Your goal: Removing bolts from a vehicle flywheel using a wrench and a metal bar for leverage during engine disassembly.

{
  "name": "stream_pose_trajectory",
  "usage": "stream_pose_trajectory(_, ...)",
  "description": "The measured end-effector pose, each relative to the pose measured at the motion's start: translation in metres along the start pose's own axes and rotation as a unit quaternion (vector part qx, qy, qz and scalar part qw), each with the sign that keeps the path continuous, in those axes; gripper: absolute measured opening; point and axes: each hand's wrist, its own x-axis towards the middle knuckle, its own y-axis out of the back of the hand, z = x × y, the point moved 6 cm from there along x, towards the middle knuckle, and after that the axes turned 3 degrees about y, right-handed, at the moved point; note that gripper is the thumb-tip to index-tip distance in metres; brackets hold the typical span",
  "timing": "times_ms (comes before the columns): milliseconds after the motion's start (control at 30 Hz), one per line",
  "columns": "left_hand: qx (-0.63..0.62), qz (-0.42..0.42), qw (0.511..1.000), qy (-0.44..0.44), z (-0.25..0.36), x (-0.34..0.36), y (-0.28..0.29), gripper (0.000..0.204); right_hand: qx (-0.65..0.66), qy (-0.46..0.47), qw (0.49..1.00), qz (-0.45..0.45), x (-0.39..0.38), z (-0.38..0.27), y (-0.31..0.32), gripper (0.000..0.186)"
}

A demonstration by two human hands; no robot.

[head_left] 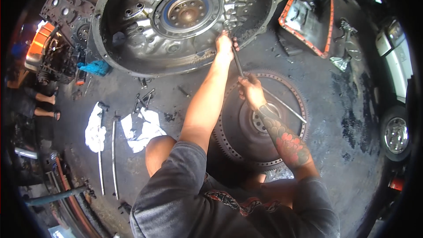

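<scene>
A large round metal bell housing point(112, 59) fills the top middle, with a shaft flange point(188, 14) ringed by a blue seal at its centre. My left hand point(224, 46) is closed around the head end of a long steel bar point(238, 64), at the housing's lower right inner part. What the bar's end meets there is hidden by my fingers. Lower down, my right hand point(251, 90) grips the bar's handle, whose thinner length runs on toward the lower right. Beneath my right forearm a toothed flywheel point(238, 143) lies flat on the floor.
An oil pan with an orange rim point(327, 46) lies upper right. Several bolts point(143, 99), white cloths point(137, 130) and long bars point(114, 158) are on the floor at left. A blue rag point(94, 67) lies near an engine part. Another person's feet point(48, 105) show far left; a vehicle wheel point(395, 133) far right.
</scene>
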Motion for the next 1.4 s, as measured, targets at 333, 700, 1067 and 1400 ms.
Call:
stream_pose_trajectory(333, -0.088, 0.033, 0.995, -0.018, -0.003, 0.016, -0.022, 0.02, -0.034, -0.011, 0.997, 0.061, 0.005, -0.036, 0.012, 0.016)
stream_pose_trajectory(700, -0.21, 0.039, 0.976, -0.042, 0.0, 0.028, -0.022, 0.007, -0.12, -0.076, 0.99, 0.013, 0.013, -0.073, 0.014, 0.024)
stream_pose_trajectory(1067, -0.125, 0.05, 0.99, -0.047, 0.004, 0.029, 0.001, 0.007, -0.009, -0.107, 0.994, -0.036, 0.021, -0.029, -0.012, 0.023)
stream_pose_trajectory(1400, -0.029, 0.078, 0.996, 0.023, -0.034, 0.002, -0.009, 0.028, -0.698, 0.214, 0.653, 0.201, 0.028, -0.05, -0.009, 0.045)
